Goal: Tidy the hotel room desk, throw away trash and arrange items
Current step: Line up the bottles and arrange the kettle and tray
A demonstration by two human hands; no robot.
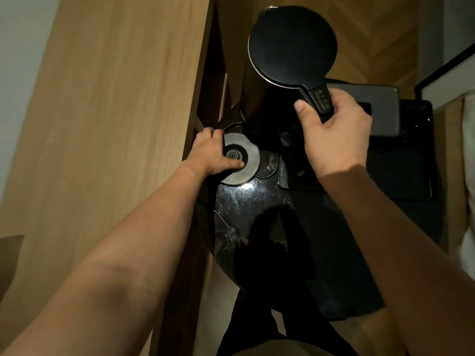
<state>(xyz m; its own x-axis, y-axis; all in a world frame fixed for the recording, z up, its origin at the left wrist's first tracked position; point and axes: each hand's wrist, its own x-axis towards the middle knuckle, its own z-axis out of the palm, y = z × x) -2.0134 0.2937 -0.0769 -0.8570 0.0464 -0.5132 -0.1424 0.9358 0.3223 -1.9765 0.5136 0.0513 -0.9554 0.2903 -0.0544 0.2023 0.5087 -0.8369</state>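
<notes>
**Kettle held above its base on a dark desk**

Seen from above, a person's two bare arms reach forward over a glossy black desk (257, 201) with a rounded near edge. A tall wooden panel (115, 111) stands along the desk's left edge.

The right hand (336, 134) grips the handle of a black electric kettle (290, 47); its fingers are curled round the handle and the thumb lies along the handle's left side. The kettle's lid is closed. The kettle sits toward the far side of the desk, and appears to be lifted clear of the surface, though the dim light makes this hard to confirm.

The left hand (210, 152) holds the round kettle base (244, 160) near the desk's left edge. Its fingers curl over the base's left rim and the thumb presses on the top face beside the centre connector.

A dark rectangular tray (401, 170) lies at the desk's right side, with a grey box-like object (380, 106) at its far end.
</notes>
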